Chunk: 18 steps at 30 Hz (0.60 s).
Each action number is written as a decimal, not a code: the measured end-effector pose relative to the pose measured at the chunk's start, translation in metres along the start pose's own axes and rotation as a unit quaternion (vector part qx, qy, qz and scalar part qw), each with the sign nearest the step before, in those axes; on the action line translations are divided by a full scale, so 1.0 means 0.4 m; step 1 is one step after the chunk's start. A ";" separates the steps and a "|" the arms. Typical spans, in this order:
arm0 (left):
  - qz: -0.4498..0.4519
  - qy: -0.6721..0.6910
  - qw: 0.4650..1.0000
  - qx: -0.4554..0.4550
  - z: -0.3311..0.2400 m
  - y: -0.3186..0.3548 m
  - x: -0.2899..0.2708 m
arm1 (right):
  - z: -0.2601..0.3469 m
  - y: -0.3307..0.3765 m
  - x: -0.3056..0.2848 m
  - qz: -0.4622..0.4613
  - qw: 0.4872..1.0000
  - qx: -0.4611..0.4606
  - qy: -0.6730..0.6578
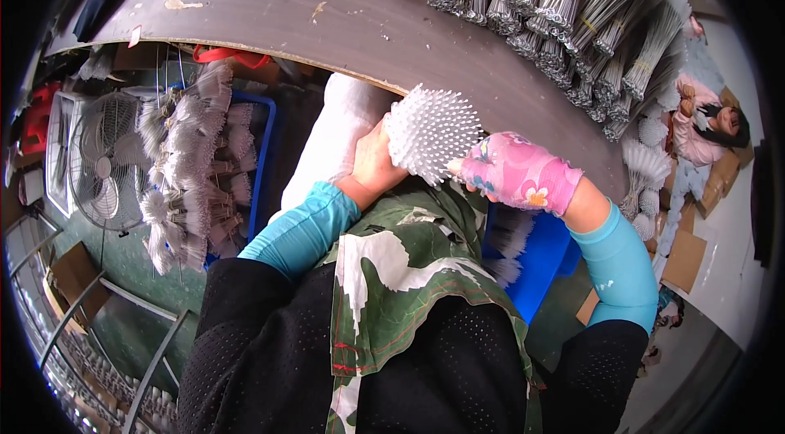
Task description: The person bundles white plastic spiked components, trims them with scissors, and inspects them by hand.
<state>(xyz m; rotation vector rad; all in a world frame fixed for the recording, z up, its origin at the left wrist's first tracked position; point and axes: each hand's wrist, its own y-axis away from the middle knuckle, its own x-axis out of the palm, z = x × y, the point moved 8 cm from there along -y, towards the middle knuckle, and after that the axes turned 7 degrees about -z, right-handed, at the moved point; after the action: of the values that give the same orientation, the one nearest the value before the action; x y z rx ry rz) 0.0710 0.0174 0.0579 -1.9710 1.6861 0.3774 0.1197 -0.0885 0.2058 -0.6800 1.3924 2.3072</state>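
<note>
On my left a caged fan (103,166) is standing near a metal railing (156,367), while on my right cardboard boxes (685,258) are lying beside a co-worker (695,131) in pink.

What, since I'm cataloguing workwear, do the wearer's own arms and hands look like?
Black, perforated sleeves give way to turquoise covers toward the wrists. The right hand wears a pink glove patterned with flowers; the left hand looks ungloved.

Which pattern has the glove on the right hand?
The glove is floral on pink; see head view.
</note>
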 end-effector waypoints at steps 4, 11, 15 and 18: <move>0.015 0.001 1.000 -0.019 0.004 -0.003 0.003 | 0.001 0.012 -0.005 -0.026 0.999 0.006 -0.032; 0.026 -0.002 0.999 -0.025 0.004 -0.004 0.004 | -0.035 0.080 0.033 -0.014 0.968 0.095 -0.230; 0.020 -0.011 0.999 -0.023 0.004 -0.003 0.006 | -0.054 0.087 0.040 -0.023 0.967 0.089 -0.237; 0.013 -0.018 1.000 -0.017 0.002 -0.001 0.005 | -0.064 0.078 0.040 -0.026 0.973 0.083 -0.212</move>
<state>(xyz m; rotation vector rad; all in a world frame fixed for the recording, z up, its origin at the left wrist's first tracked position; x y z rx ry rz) 0.0717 0.0164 0.0563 -1.9569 1.6945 0.4511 0.0956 -0.1244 0.2087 -0.1551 1.3222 2.1022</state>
